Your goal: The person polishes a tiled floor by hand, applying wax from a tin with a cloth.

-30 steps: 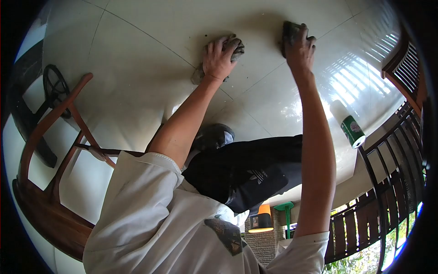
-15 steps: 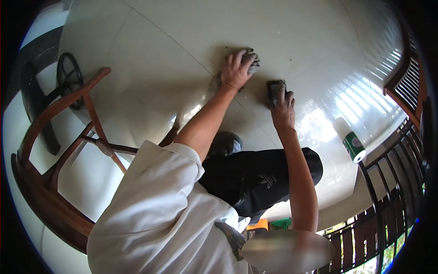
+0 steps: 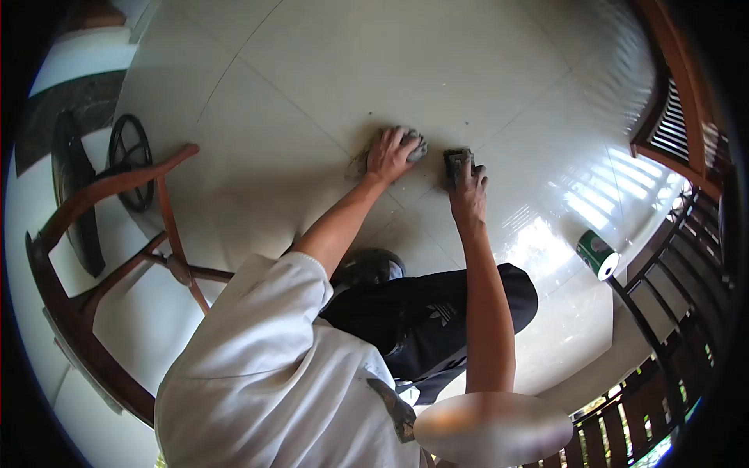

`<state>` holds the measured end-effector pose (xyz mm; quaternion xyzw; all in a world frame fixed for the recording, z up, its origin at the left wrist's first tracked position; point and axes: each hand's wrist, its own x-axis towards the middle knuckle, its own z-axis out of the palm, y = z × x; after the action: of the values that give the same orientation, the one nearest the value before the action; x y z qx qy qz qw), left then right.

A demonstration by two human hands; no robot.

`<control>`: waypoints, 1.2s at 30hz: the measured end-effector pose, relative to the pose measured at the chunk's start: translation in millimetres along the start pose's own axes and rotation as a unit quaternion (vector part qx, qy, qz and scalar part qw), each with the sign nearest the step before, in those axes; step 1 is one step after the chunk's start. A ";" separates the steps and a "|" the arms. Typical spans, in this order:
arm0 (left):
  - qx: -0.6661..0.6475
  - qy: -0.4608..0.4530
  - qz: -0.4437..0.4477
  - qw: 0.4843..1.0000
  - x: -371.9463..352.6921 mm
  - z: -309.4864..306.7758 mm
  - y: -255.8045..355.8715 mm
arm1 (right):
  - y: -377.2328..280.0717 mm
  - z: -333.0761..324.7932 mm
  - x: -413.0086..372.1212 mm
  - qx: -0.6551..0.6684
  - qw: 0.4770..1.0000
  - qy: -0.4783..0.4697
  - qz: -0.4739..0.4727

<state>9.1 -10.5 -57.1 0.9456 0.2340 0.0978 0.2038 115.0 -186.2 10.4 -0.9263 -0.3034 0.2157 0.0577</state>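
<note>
My left hand [image 3: 390,158] is pressed to the tiled floor [image 3: 335,70], its fingers curled over a crumpled grey rag [image 3: 415,148]. To its right, my right hand [image 3: 469,196] grips a small dark block [image 3: 459,159] resting on the same floor. The block looks coated with grime, and I cannot make out its exact kind. A short gap separates rag and block. Dark smudges show on the fingertips of my right hand.
A wooden chair frame [image 3: 175,269] stands at left, beside a black spoked wheel [image 3: 131,164]. A green can [image 3: 597,255] lies at right near a black metal railing [image 3: 663,312]. Slatted wooden furniture [image 3: 679,117] is at upper right. My black-trousered leg [image 3: 437,312] is bent below my hands.
The view has shifted, so most things appear farther left. The block in my right hand has slid slightly forward and right over the floor. My left hand stays on the rag.
</note>
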 end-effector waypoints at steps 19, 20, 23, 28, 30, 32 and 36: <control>0.010 0.001 0.068 0.998 -16.9 14.5 13.9 | 292.5 -105.5 -46.1 0.345 0.705 0.442 0.434; 0.002 0.004 0.078 0.997 -16.5 16.2 14.7 | 334.5 -90.6 -71.5 0.311 0.637 0.475 0.522; 0.010 -0.009 0.081 0.997 -15.4 13.8 15.4 | 381.0 -88.8 -115.5 0.343 0.628 0.416 0.560; 0.020 0.009 0.086 0.996 -13.6 14.7 18.3 | 429.7 -75.5 -108.8 0.447 0.705 0.453 0.314; 0.033 0.020 0.086 0.996 -13.7 14.1 18.3 | 424.9 -65.4 -93.8 0.456 0.682 0.495 0.285; 0.034 0.025 0.086 0.995 -15.4 22.7 21.8 | 426.5 -56.2 -81.5 0.471 0.639 0.556 0.247; 0.059 0.011 0.071 0.996 -15.1 13.7 12.7 | 369.2 -87.3 -80.6 0.423 0.699 0.506 0.274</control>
<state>5.0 -32.7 -65.3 0.9690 0.1741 0.1087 0.1377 292.9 -530.2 30.7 -0.8160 0.1624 -0.1740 0.5268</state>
